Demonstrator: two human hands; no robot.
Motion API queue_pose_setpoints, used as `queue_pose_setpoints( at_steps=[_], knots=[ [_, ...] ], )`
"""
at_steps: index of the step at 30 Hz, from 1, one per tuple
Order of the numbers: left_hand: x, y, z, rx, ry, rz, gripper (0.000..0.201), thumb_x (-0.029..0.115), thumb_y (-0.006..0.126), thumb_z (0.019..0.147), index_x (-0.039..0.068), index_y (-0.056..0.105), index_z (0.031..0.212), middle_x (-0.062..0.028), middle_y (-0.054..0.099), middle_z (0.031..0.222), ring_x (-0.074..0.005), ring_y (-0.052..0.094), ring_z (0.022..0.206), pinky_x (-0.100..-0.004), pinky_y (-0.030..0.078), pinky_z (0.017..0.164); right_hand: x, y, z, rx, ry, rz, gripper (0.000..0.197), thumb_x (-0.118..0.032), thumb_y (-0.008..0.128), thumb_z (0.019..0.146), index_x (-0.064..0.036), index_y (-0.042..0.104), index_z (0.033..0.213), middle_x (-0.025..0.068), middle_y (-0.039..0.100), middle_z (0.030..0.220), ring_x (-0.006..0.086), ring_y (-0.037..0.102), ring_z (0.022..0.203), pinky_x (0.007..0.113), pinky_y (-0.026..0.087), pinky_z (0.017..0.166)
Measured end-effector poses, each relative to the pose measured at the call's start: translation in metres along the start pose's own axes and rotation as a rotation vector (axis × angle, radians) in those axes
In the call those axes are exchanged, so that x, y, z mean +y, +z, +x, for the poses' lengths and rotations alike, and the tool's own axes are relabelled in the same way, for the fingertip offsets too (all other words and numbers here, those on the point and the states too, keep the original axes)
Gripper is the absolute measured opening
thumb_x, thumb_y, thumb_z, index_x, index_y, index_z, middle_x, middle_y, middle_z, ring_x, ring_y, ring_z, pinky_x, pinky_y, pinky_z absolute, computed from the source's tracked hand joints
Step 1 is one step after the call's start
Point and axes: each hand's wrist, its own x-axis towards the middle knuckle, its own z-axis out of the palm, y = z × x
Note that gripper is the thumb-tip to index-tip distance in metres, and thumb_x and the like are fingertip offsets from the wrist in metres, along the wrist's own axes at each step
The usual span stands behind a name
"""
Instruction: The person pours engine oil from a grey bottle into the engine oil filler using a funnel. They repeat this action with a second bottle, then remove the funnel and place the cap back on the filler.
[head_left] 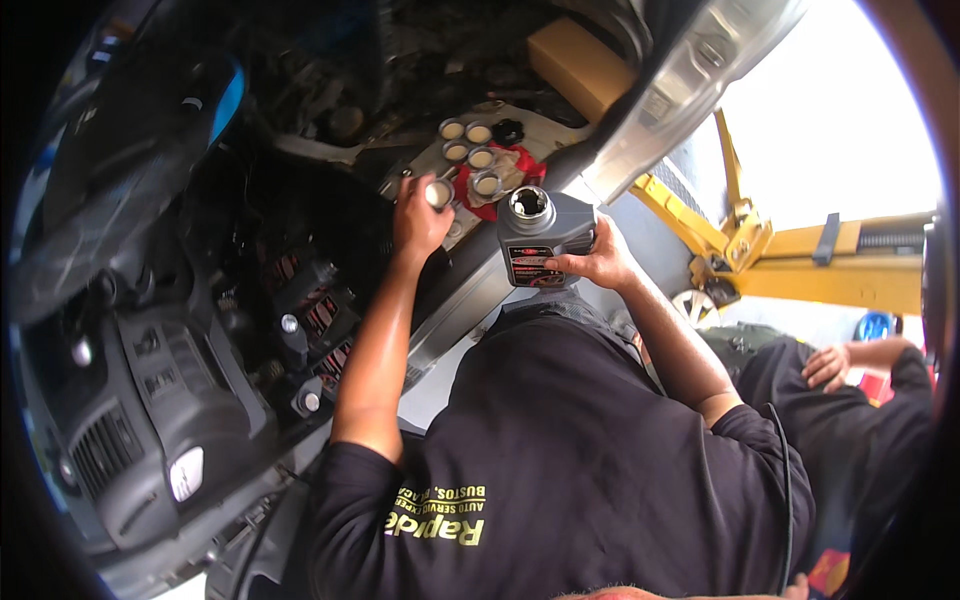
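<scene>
My right hand point(603, 260) grips a dark grey oil bottle point(530, 262), thumb across its label. The bottle stands upright with its round mouth uncovered, a pale torn rim showing in it. My left hand point(417, 222) pinches a small round bottle cap point(438, 193) with a cream inside facing up. Just beyond it, several similar caps point(479, 133) lie with cream insides up on a light metal ledge. One cap point(487, 184) rests on a red and whitish rag point(518, 168). A black knobbed cap point(508, 132) sits beside the group.
More dark bottles point(320, 312) stand left of my left forearm, beside a grey dashboard point(165, 380). A cardboard box point(582, 68) is at the far side. To the right are a yellow lift arm point(690, 220) and a person in dark clothes point(820, 420).
</scene>
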Motion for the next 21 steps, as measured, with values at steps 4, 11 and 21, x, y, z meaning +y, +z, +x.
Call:
queue_pose_setpoints(
  at_steps=[4, 11, 21],
  knots=[
    [0.066, -0.065, -0.012, -0.213, 0.165, -0.152, 0.062, 0.003, 0.082, 0.073, 0.002, 0.065, 0.133, -0.0165, 0.067, 0.127, -0.0362, 0.067, 0.117, -0.0437, 0.054, 0.100, -0.008, -0.007, -0.011, 0.118, -0.080, -0.141, 0.079, -0.031, 0.097, 0.073, 0.0009, 0.063, 0.137, 0.0179, 0.072, 0.121, 0.0304, 0.070, 0.116, 0.042, 0.054, 0.103],
    [0.157, -0.132, 0.020, -0.363, 0.189, -0.388, 0.060, 0.009, 0.088, 0.076, 0.003, 0.068, 0.132, -0.0100, 0.075, 0.114, -0.0236, 0.072, 0.100, -0.0371, 0.054, 0.087, -0.050, -0.013, -0.001, 0.077, -0.136, -0.513, 0.076, -0.027, 0.094, 0.070, -0.0011, 0.066, 0.136, 0.0174, 0.068, 0.116, 0.0368, 0.067, 0.112, 0.045, 0.054, 0.098],
    [0.176, -0.127, 0.038, -0.392, 0.385, -0.148, 0.051, 0.013, 0.091, 0.080, 0.001, 0.072, 0.126, -0.0152, 0.075, 0.122, -0.0253, 0.075, 0.101, -0.0387, 0.061, 0.084, -0.076, -0.040, 0.023, 0.028, -0.255, -0.691, 0.072, -0.032, 0.089, 0.063, -0.0112, 0.073, 0.130, 0.0100, 0.070, 0.110, 0.0319, 0.070, 0.104, 0.044, 0.056, 0.093]
  ],
)
